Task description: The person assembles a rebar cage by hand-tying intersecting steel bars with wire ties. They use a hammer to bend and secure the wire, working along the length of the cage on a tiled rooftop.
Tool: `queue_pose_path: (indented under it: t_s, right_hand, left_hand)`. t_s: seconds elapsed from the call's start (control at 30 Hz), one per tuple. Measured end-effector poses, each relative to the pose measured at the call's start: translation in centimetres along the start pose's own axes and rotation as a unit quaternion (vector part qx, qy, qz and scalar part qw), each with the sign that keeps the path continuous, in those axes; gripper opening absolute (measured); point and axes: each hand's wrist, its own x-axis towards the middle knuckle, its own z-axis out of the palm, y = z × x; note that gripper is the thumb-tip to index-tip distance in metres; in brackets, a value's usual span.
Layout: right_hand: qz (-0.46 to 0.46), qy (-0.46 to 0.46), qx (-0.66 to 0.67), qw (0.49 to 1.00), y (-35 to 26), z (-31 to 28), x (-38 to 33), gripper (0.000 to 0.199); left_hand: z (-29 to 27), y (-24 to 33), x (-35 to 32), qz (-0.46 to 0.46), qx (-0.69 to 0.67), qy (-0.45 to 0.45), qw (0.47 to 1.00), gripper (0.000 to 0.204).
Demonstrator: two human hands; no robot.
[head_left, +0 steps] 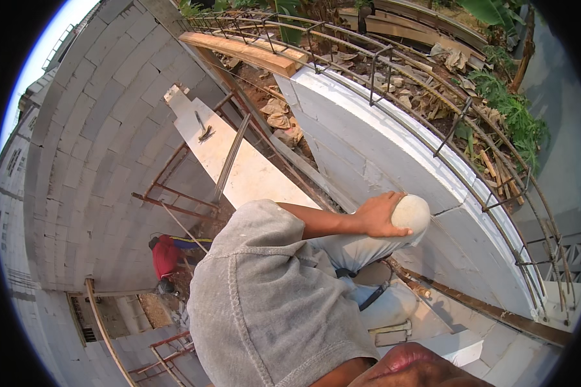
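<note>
My left hand (381,216) rests over my bent knee (411,216), its fingers and thumb spread around the top. It holds no tool. The light trousers are pale at the knee, and the grey short sleeve (265,277) covers much of the lower middle. My right hand is out of view. Beyond my left arm runs a long pale board (258,174). A dark hand tool (204,131), too small to name surely, lies near its far end. Several thin metal rods (232,158) lie across the board.
A pale block wall (368,148) curves along the right, with a rebar cage (442,145) above it and a timber (245,53) on its far end. Red scaffold frames (174,193) stand left. Lower down, a person in red (166,256) bends over. Another block wall (103,142) rises left.
</note>
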Motion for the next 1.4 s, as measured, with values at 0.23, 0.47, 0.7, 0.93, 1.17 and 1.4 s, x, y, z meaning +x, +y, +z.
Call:
queue_pose_path:
  t_s: [0.23,0.47,0.7,0.93,1.17,1.4]
  right_hand:
    - [0.006,0.005,0.077,0.997,-1.7,-4.5,1.5,0.074]
    - [0.194,0.049,-0.017,0.98,-2.9,-5.9,1.9,0.087]
    - [0.196,0.002,-0.018,0.98,-3.0,-6.0,1.2,0.079]
    - [0.128,0.019,0.057,0.99,-3.1,-6.9,1.6,0.068]
    - [0.072,0.029,0.042,0.996,-3.3,-7.2,1.6,0.068]
    - [0.127,0.04,0.027,0.991,-3.5,-6.5,1.5,0.081]
  left_hand:
    - [0.1,0.1,0.5,-0.001,0.004,0.002,1.0,0.096]
    - [1.5,0.2,1.2,0.048,0.022,0.014,0.999,0.096]
    - [2.0,0.3,0.4,0.083,-0.069,-0.048,0.993,0.081]
    - [1.8,0.7,1.0,0.082,-0.073,-0.023,0.994,0.079]
    - [1.9,0.8,1.6,0.095,-0.05,-0.015,0.994,0.08]
    - [2.4,0.4,0.8,0.07,-0.026,0.007,0.997,0.088]
